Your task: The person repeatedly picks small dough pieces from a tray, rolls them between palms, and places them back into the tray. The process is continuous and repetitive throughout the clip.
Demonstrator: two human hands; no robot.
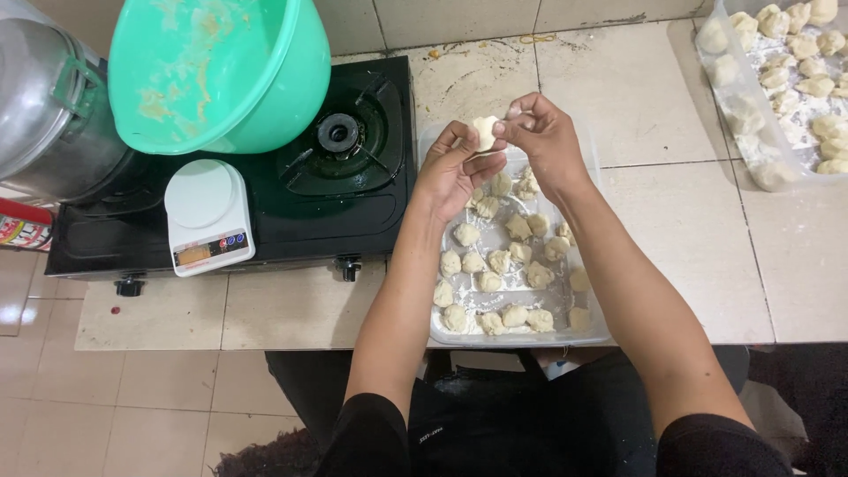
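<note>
From the head view, the left hand (452, 168) and right hand (541, 137) meet above a clear tray (601, 336) of dough balls (490, 281), both in a fingertip grip pinching one dough piece (485, 131). A stove (353, 190) and scale (208, 216) sit left on the tiled surface (671, 203).

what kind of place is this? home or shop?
Probably a small home kitchen, possibly a cottage food setup; I can't tell which. A black gas stove sits on a tiled counter beside a white kitchen scale, and both hands shape a dough piece over a floured tray of dough pieces.
</note>
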